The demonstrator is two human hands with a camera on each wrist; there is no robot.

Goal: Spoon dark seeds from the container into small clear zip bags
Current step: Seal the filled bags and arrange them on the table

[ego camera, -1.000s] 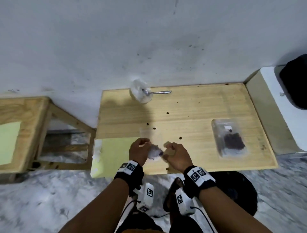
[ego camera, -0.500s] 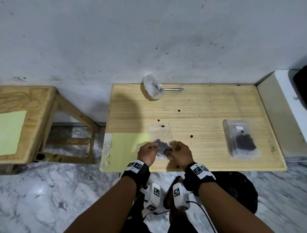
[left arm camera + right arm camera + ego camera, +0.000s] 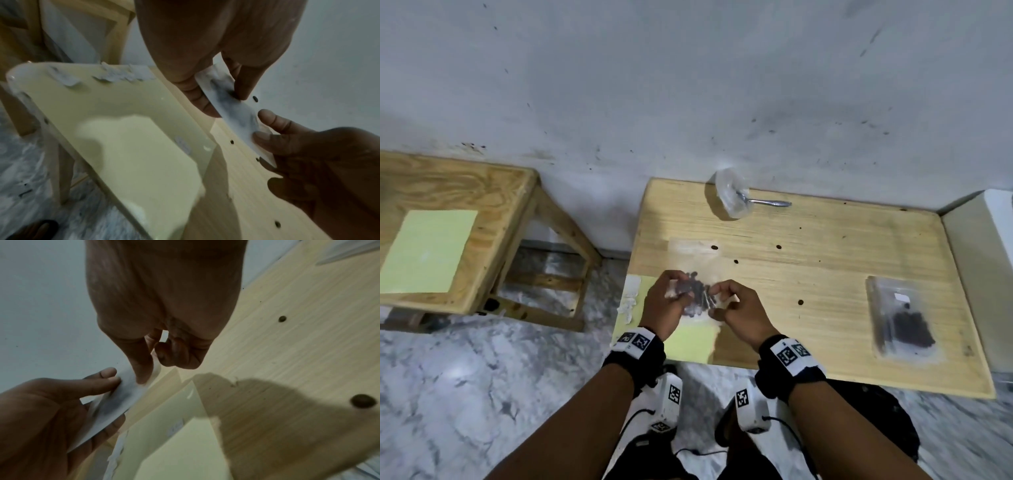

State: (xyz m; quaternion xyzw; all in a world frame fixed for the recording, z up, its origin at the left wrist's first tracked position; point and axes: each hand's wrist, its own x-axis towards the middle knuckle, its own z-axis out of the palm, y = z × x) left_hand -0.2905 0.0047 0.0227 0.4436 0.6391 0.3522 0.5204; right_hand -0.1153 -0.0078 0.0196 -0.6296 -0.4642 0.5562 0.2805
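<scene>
Both hands hold a small clear zip bag [image 3: 695,295] with dark seeds in it, just above the near left part of the wooden table [image 3: 825,274]. My left hand [image 3: 667,301] pinches its left end [image 3: 218,87]; my right hand [image 3: 736,308] pinches the other end [image 3: 141,378]. An empty clear bag [image 3: 690,251] lies flat just beyond them. The clear seed container [image 3: 900,320] sits at the table's right. A metal spoon [image 3: 763,202] rests in a clear plastic cup [image 3: 731,192] at the far edge.
Loose dark seeds [image 3: 800,302] are scattered over the tabletop. A pale yellow sheet [image 3: 688,339] covers the near left corner. A second wooden table [image 3: 458,222] stands to the left, the white wall behind, a white block [image 3: 996,222] at right.
The view has shifted, so the table sits further right in the picture. The hands still hold the seed bag between them, now slightly farther apart along the bag.
</scene>
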